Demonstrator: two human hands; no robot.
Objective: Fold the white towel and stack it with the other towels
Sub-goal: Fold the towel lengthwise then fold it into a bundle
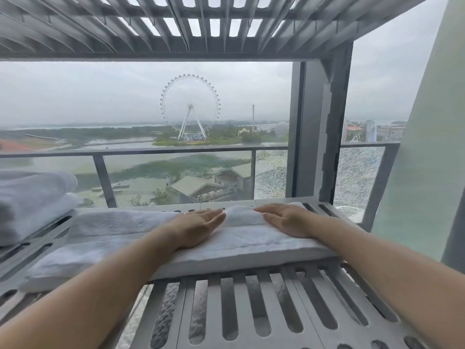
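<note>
A white towel [120, 238] lies folded into a long strip across the slotted grey shelf [251, 306]. My left hand [198, 226] rests flat on its middle, fingers together and pointing right. My right hand [284, 220] lies flat on the towel's right part, fingers pointing left, close to the left hand's fingertips. Between the two hands the towel bunches up slightly. A stack of folded white towels [32, 200] sits at the shelf's far left, apart from the strip.
A second slotted shelf [176, 23] hangs close overhead. A grey upright post [319, 132] stands at the back right. Behind the shelf is a window with a balcony railing [151, 152]. A pale wall [425, 157] closes the right side.
</note>
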